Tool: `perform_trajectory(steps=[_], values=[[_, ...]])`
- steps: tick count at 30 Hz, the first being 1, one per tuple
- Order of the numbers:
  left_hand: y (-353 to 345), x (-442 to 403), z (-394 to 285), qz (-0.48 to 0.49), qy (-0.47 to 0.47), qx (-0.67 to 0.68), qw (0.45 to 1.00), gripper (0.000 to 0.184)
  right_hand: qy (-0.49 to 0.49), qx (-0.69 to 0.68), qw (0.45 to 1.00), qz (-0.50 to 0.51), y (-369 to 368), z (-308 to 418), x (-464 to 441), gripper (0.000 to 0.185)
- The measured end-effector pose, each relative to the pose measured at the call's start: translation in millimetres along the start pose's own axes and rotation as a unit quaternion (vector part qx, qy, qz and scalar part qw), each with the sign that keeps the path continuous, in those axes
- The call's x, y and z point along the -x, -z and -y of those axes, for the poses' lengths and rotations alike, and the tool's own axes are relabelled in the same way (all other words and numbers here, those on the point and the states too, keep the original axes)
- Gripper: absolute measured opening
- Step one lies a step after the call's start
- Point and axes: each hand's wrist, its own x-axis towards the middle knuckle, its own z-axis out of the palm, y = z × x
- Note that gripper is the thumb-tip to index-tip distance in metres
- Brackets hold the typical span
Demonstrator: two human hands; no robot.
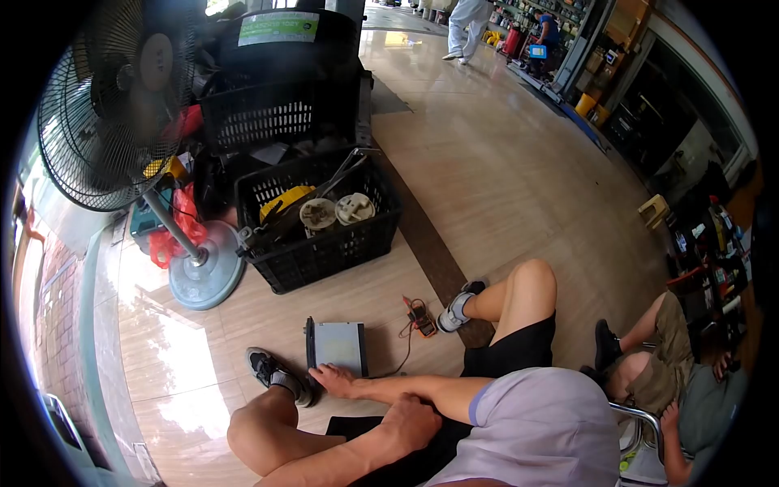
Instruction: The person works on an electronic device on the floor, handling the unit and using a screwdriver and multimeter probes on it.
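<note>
A flat silver metal box with dark ends (339, 345), possibly a car stereo, lies on the tiled floor between my feet. My right hand (334, 379) rests on its near edge, with the fingers stretched out and partly spread. Closer to my lap, my left hand (412, 424) is closed, knuckles up, beside my right forearm. Whatever is inside those curled fingers is hidden. To the right of the box, an orange and black multimeter (421, 318) with a red probe and a dark lead lies by my right shoe.
A black plastic crate (324, 258) holding round pale parts and a yellow piece stands ahead. On its left is a standing fan (204, 264) beside a red plastic bag (187, 213). A seated person (649, 365) is at my right. Someone walks in the background (468, 28).
</note>
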Motion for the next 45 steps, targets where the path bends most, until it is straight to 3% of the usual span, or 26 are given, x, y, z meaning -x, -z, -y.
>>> perform_trajectory(steps=[11, 29, 32, 35, 45], values=[[-4.5, 2.8, -2.5, -0.011, 0.004, -0.006, 1.000, 0.021, -0.036, 0.012, 0.999, 0.014, 9.1, 12.5, 1.5, 0.048], [2.0, 6.0, -2.2, -0.025, -0.001, -0.014, 1.000, 0.021, 0.001, -0.008, 1.000, 0.026, 6.3, 7.5, 0.5, 0.052], [0.4, 5.7, -1.6, -0.020, -0.001, -0.016, 1.000, 0.021, -0.007, -0.004, 1.000, 0.021, 7.7, 8.5, 0.9, 0.053], [9.9, 2.8, -5.9, 0.055, 0.024, -0.028, 0.998, 0.020, -0.022, 0.009, 0.999, 0.029, 9.6, 9.5, -0.6, 0.055], [6.6, 2.3, -6.0, 0.042, 0.021, -0.029, 0.998, 0.021, -0.046, 0.020, 0.998, 0.038, 16.0, 15.2, -0.2, 0.056]])
